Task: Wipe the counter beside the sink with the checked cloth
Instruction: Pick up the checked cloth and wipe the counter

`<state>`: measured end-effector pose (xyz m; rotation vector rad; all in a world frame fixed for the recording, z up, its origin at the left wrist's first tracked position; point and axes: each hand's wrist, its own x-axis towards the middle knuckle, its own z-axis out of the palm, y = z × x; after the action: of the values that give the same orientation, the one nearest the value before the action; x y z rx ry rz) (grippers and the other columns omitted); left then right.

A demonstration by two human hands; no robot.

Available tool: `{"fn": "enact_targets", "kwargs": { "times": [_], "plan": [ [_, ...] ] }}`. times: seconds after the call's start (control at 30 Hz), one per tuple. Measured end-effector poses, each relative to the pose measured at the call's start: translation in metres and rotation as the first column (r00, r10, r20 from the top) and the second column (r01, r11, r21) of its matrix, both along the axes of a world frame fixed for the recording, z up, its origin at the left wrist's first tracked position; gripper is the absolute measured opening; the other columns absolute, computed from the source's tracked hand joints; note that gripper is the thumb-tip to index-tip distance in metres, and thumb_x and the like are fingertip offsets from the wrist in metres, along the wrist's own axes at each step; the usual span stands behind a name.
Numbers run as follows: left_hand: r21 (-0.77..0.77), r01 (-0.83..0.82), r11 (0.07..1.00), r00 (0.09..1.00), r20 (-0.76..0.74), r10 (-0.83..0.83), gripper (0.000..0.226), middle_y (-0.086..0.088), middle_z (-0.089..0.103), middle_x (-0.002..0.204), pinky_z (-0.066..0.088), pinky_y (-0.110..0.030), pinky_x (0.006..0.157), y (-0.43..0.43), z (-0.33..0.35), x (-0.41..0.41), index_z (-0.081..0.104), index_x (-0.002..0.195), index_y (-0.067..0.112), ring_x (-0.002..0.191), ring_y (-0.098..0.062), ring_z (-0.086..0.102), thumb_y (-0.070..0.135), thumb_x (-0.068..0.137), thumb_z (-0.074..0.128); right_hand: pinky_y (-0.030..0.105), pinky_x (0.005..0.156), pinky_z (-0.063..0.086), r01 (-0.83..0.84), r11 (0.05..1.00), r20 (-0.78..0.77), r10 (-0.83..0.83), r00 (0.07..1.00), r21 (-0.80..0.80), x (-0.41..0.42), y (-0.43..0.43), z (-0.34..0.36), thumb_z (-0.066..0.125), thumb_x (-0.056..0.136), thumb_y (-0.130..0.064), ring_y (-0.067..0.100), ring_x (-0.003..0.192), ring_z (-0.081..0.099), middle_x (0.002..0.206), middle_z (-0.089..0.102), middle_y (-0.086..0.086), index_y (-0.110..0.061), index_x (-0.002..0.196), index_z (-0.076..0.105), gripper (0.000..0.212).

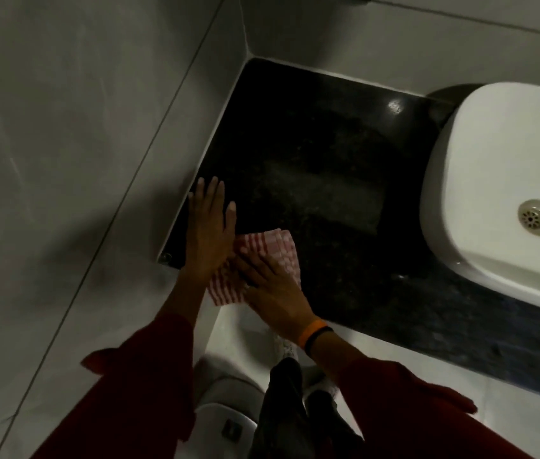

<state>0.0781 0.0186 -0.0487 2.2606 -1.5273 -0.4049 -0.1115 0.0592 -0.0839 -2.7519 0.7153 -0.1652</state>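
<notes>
A folded red-and-white checked cloth (275, 250) lies on the dark stone counter (321, 180) near its front left corner. My right hand (268, 289) presses flat on the cloth's near part, fingers spread. My left hand (210, 226) lies flat and open on the counter by the left wall, its palm edge touching the cloth's left side. A duller, smeared patch shows on the counter beyond the cloth. The white sink (507, 193) stands to the right on the same counter.
Grey tiled walls (80, 144) close the counter at the left and back. A metal drain (537, 217) sits in the sink bowl. Below the counter's front edge are a pale floor, my feet and a white fixture (225, 422).
</notes>
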Motion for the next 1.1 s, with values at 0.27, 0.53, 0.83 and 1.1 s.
{"fn": "enact_targets", "kwargs": {
  "times": [0.27, 0.53, 0.83, 1.1],
  "plan": [
    [0.047, 0.250, 0.967, 0.946, 0.203, -0.254, 0.060, -0.012, 0.016, 0.167, 0.009, -0.050, 0.128, -0.011, -0.028, -0.014, 0.018, 0.157, 0.009, 0.156, -0.029, 0.009, 0.038, 0.105, 0.027, 0.049, 0.126, 0.017, 0.038, 0.999, -0.141, -0.042, 0.989, -0.034, -0.112, 0.007, -0.005, 0.068, 0.092, -0.030, 0.026, 0.156, 0.019, 0.167, 0.023, 0.002, -0.029, 0.158, 0.028, 0.076],
    [-0.002, 0.222, 0.975, 0.966, 0.135, -0.220, 0.063, -0.013, 0.016, 0.167, 0.008, -0.051, 0.128, -0.010, -0.040, -0.033, 0.018, 0.157, 0.007, 0.157, -0.028, 0.007, 0.040, 0.104, 0.028, 0.043, 0.103, 0.054, 0.291, 0.906, -0.194, -0.240, 0.951, 0.306, -0.149, 0.023, 0.069, 0.069, 0.088, -0.028, 0.019, 0.125, 0.065, 0.132, 0.070, -0.003, -0.030, 0.129, 0.065, 0.041],
    [0.044, 0.217, 0.975, 0.967, 0.127, -0.221, 0.065, -0.012, 0.015, 0.167, 0.010, -0.051, 0.128, -0.011, -0.040, -0.030, 0.018, 0.157, 0.008, 0.157, -0.027, 0.007, 0.043, 0.102, 0.024, 0.024, 0.079, 0.052, 0.427, 0.505, -0.345, -0.252, 0.904, 0.750, -0.096, -0.114, 0.107, 0.067, 0.088, -0.021, 0.015, 0.099, 0.066, 0.104, 0.071, -0.010, -0.034, 0.113, 0.070, 0.028],
    [0.042, 0.203, 0.978, 0.970, 0.129, -0.207, 0.063, -0.012, 0.019, 0.167, 0.014, -0.051, 0.127, -0.013, -0.043, -0.028, 0.021, 0.156, 0.008, 0.156, -0.026, 0.009, 0.041, 0.103, 0.029, 0.056, 0.124, 0.020, 0.568, 0.809, -0.136, -0.552, 0.823, 0.152, -0.057, -0.043, 0.040, 0.034, 0.101, -0.050, 0.034, 0.152, 0.030, 0.163, 0.034, 0.014, -0.020, 0.154, 0.035, 0.061]
  ]
}}
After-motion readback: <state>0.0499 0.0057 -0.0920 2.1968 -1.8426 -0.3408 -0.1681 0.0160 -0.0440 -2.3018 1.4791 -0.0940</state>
